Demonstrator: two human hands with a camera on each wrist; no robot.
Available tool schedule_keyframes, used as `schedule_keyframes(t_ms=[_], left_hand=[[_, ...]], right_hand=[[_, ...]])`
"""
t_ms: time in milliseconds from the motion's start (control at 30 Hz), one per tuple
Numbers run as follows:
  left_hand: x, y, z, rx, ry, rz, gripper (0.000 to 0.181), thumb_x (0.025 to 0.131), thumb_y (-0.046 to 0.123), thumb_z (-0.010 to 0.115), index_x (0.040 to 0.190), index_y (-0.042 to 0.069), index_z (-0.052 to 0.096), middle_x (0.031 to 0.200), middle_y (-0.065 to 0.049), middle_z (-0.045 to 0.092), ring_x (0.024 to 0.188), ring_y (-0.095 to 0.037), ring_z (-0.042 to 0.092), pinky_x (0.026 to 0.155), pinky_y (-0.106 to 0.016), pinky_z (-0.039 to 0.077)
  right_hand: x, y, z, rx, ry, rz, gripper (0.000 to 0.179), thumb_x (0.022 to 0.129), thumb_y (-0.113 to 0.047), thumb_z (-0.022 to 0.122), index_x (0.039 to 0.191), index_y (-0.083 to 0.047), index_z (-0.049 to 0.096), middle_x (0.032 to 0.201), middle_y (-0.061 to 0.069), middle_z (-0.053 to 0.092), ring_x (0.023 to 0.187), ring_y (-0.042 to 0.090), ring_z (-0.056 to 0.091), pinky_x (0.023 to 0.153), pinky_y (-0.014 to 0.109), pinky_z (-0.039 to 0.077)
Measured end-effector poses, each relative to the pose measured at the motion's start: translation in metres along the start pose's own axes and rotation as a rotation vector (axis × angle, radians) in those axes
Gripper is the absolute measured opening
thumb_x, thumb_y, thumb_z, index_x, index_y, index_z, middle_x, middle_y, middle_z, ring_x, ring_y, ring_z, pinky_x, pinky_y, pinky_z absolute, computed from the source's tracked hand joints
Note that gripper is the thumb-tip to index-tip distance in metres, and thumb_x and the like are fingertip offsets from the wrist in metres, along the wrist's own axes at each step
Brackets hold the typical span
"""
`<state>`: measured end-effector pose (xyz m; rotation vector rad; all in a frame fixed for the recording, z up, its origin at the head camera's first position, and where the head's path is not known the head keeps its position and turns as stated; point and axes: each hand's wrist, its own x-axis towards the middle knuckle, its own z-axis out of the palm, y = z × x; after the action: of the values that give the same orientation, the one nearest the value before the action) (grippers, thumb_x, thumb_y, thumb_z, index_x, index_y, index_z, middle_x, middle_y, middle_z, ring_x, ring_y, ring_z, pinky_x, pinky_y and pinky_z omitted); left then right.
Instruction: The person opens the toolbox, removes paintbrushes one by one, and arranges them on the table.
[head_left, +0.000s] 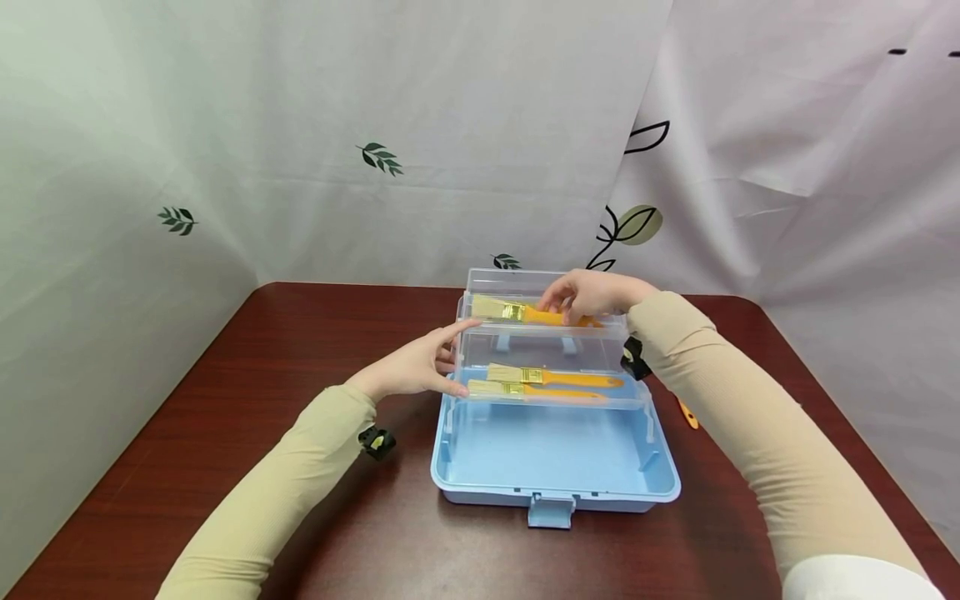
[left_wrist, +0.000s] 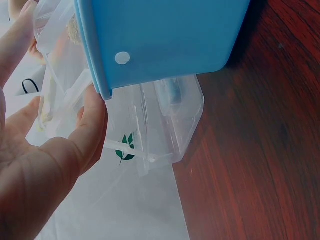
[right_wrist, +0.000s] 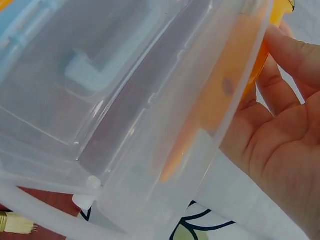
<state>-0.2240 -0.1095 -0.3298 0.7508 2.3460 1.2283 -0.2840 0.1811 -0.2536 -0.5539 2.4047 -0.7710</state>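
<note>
A light blue toolbox [head_left: 551,446] stands unlatched on the table, its clear tiered trays raised. In the lower clear tray [head_left: 630,402] lie two flat paintbrushes [head_left: 573,378] with yellow-orange handles. My right hand [head_left: 596,293] reaches into the upper clear tray [head_left: 615,332] and pinches the handle of a paintbrush [head_left: 536,315], whose pale bristles point left. Orange handle also shows through the tray wall [right_wrist: 175,120] in the right wrist view. At the left end, my left hand [head_left: 408,364] holds the lower tray, thumb at its front corner and forefinger up at the upper tray.
Behind the trays stands the clear lid [head_left: 517,282], tipped back. An orange handle [head_left: 687,414] pokes out on the table right of the box, partly hidden by my right sleeve. The blue front latch [head_left: 551,511] hangs down. A patterned white cloth [head_left: 450,225] hangs behind the table.
</note>
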Motion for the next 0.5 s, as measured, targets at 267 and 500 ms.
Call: schedule_keyframes(t_ms=[267,500], left_hand=[[-0.0004,-0.0005,-0.0005,-0.001,0.005,0.005,0.099,0.073,0.018,0.083,0.150,0.030,0.021,0.123,-0.017,0.040,0.113,-0.030,0.055,0.096,-0.042,0.049],[-0.0017,0.0012,-0.0006,0.002,0.012,-0.008,0.100,0.073,0.019,0.083,0.150,0.030,0.021,0.123,-0.016,0.041,0.114,-0.031,0.054,0.096,-0.043,0.048]], right_hand=[[-0.0003,0.0015,0.0002,0.085,0.049,-0.010,0.042,0.086,0.013,0.053,0.124,-0.003,0.059,0.114,0.012,0.054,0.101,0.023,0.049,0.076,0.025,0.048],[-0.0027,0.0036,-0.0022,0.206,0.091,-0.033,0.039,0.088,0.009,0.055,0.126,-0.002,0.057,0.113,0.009,0.055,0.098,0.021,0.050,0.075,0.026,0.049]])
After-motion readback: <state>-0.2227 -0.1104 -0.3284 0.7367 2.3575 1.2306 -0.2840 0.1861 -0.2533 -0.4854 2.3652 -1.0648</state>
